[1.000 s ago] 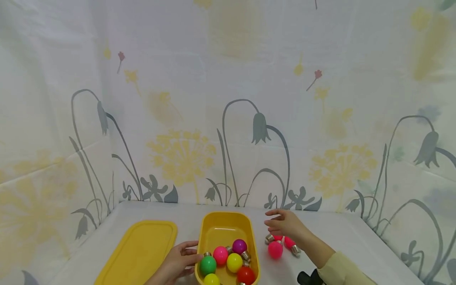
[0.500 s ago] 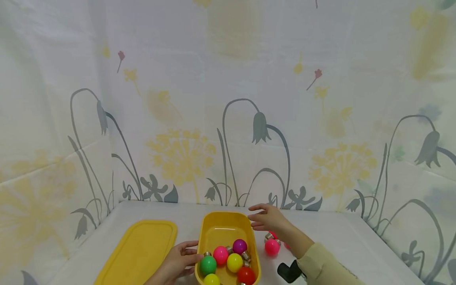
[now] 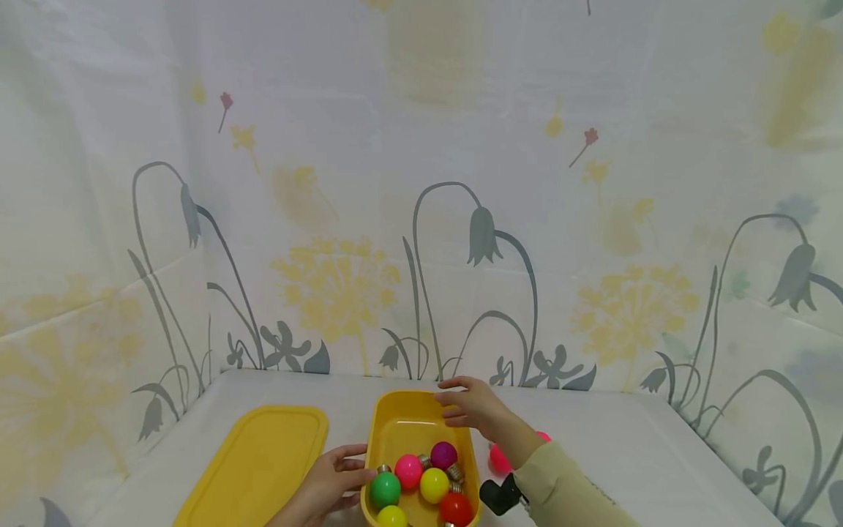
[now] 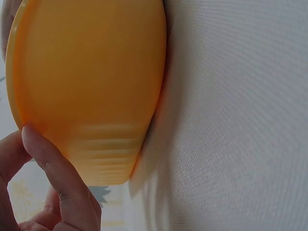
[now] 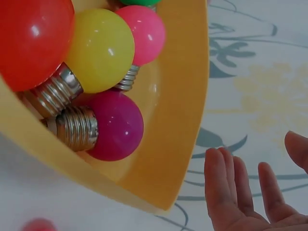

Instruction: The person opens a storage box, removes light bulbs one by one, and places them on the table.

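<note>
A yellow box (image 3: 395, 410) stands on the table. In it lie colored light bulbs with metal screw bases: a green bulb (image 3: 385, 490), a pink bulb (image 3: 408, 472), a purple bulb (image 5: 117, 126), a red bulb (image 3: 454, 509) and yellow bulbs (image 5: 100, 50). My left hand (image 3: 329, 479) touches the box's left side at the rim with loosely bent fingers. In the left wrist view its fingertip (image 4: 30, 137) meets the rim. My right hand (image 3: 474, 405) hovers by the box's far right corner, holding nothing, its fingers apart in the right wrist view.
A yellow lid (image 3: 257, 468) lies flat to the left of the box. Loose pink bulbs (image 3: 498, 460) lie right of the box, partly hidden by the right arm. A black wrist device (image 3: 500, 495) hangs beneath the sleeve. A patterned curtain (image 3: 369, 183) stands behind the table.
My right hand has moved left from above the loose pink bulbs to the box's far right corner. The left hand, the box and the bulbs in it have stayed put.
</note>
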### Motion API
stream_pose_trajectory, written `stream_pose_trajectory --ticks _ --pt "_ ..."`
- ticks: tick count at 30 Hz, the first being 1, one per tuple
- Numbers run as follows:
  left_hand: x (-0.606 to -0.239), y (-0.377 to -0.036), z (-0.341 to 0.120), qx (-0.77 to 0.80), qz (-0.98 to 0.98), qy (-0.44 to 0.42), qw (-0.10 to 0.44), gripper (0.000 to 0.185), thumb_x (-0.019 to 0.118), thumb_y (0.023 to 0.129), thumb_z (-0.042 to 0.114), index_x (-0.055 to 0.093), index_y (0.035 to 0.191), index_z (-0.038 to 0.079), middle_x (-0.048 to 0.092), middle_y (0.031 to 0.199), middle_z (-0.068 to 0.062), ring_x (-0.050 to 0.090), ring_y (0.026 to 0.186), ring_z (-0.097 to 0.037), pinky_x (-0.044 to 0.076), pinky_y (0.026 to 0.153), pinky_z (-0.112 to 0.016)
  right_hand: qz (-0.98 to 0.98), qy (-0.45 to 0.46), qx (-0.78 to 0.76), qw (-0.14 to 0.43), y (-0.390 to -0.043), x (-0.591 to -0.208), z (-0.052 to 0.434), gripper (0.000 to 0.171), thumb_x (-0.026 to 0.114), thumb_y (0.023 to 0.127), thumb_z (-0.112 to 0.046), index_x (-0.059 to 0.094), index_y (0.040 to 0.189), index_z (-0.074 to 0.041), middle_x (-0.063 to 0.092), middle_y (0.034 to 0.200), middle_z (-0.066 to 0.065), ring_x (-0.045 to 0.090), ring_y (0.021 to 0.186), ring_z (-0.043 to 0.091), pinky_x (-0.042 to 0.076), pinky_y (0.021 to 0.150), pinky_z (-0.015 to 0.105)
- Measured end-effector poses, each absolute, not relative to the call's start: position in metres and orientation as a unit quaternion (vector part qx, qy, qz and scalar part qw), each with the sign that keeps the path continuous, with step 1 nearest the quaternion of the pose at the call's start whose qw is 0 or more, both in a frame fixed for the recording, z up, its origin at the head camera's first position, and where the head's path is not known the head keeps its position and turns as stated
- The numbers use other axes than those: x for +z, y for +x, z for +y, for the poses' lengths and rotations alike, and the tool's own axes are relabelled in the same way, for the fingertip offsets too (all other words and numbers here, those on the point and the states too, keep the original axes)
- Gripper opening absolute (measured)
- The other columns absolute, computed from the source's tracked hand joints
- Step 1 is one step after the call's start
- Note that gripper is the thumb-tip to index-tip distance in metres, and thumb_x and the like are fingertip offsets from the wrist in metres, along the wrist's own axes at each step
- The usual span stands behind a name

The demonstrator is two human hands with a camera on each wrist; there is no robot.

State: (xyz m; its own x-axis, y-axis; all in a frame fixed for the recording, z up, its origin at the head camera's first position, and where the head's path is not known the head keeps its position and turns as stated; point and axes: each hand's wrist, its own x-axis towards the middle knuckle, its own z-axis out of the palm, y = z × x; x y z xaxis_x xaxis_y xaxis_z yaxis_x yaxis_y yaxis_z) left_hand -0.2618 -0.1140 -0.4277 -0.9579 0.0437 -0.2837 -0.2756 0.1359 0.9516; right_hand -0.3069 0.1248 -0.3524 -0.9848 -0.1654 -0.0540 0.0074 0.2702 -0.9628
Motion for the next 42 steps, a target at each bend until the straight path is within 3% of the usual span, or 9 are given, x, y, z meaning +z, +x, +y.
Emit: stream_pose_trajectory --ticks 14,17,22,31,42 --pt "-0.426 -0.261 -0.116 0.652 0.744 -0.079 0.12 0.057 0.072 0.082 0.015 0.046 0.129 -0.004 0.057 0.099 -0.015 0.06 0.075 -0.019 0.053 0.07 -0.031 0.819 0.007 -0.559 0.127 -0.308 -0.365 0.103 0.043 0.068 0.085 -0.025 0.054 0.118 -0.003 0.057 0.108 0.015 0.051 0.102 0.036 0.043 0.078 0.062" --pt "-0.425 -0.261 -0.117 0.653 0.744 -0.076 0.123 0.057 0.072 0.083 0.015 0.046 0.129 -0.004 0.057 0.099 -0.015 0.06 0.075 -0.018 0.053 0.069 -0.031 0.809 -0.01 -0.573 0.132 -0.309 -0.369 0.099 0.044 0.067 0.086 -0.023 0.052 0.12 0.0 0.056 0.109 0.016 0.051 0.102 0.037 0.045 0.079 0.06" --pt "-0.426 -0.261 -0.116 0.652 0.745 -0.076 0.121 0.059 0.073 0.081 0.018 0.046 0.129 -0.004 0.057 0.098 -0.015 0.06 0.075 -0.018 0.053 0.069 -0.03 0.785 -0.05 -0.602 0.136 -0.313 -0.375 0.095 0.043 0.062 0.09 -0.018 0.049 0.123 0.006 0.054 0.111 0.022 0.052 0.1 0.038 0.049 0.082 0.047" --pt "-0.427 -0.263 -0.115 0.654 0.743 -0.081 0.12 0.058 0.073 0.082 0.017 0.046 0.129 -0.004 0.057 0.098 -0.015 0.06 0.076 -0.019 0.053 0.07 -0.031 0.801 -0.052 -0.58 0.137 -0.33 -0.389 0.085 0.037 0.062 0.085 -0.008 0.054 0.119 0.004 0.058 0.094 0.011 0.053 0.082 0.028 0.049 0.073 0.04" --pt "-0.428 -0.26 -0.115 0.658 0.741 -0.065 0.122 0.058 0.073 0.082 0.018 0.046 0.128 -0.004 0.057 0.097 -0.014 0.059 0.076 -0.018 0.053 0.07 -0.03 0.832 -0.047 -0.52 0.184 -0.34 -0.4 0.068 0.028 0.066 0.082 -0.005 0.062 0.109 -0.001 0.058 0.094 0.011 0.056 0.085 0.029 0.05 0.078 0.047"
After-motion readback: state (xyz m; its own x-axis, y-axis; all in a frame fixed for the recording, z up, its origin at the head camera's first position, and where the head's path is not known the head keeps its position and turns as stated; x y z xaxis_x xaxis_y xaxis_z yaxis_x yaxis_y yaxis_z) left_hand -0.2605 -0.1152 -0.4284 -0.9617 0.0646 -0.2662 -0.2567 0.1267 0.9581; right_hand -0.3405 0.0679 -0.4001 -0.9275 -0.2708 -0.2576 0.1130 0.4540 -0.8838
